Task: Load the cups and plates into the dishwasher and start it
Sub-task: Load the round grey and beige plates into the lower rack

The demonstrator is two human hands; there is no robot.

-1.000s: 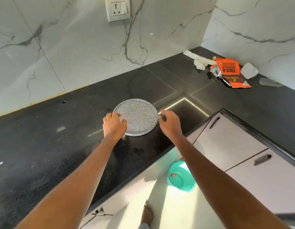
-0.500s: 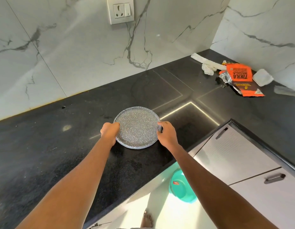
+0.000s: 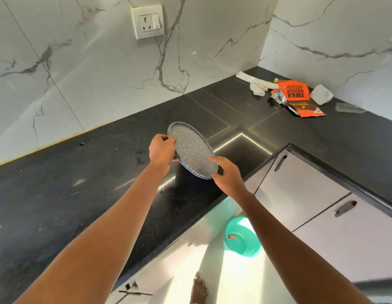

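The plate [image 3: 194,151], grey and speckled, is up off the black countertop [image 3: 59,194] and held between your two hands, tilted so that its upper face turns toward your right and its far edge stands higher than its near edge. Your left hand [image 3: 162,151] grips the rim on the plate's left side, fingers curled over the edge with the thumb side toward you. Your right hand [image 3: 229,174] pinches the lower right rim, thumb lying on the speckled face and the other fingers tucked behind. A dark shadow lies on the counter just beneath the plate.

Far to your right, in the corner of the counter, lie an orange packet [image 3: 296,93], a white crumpled cloth [image 3: 256,84] beside it and a clear plastic tub [image 3: 321,94] near the marble wall. A wall socket [image 3: 147,21] sits on the marble above the counter. Below the counter's edge you see pale cabinet doors [image 3: 300,189] with dark handles, a teal basin [image 3: 242,240] on the floor and your bare foot [image 3: 198,290] close by.
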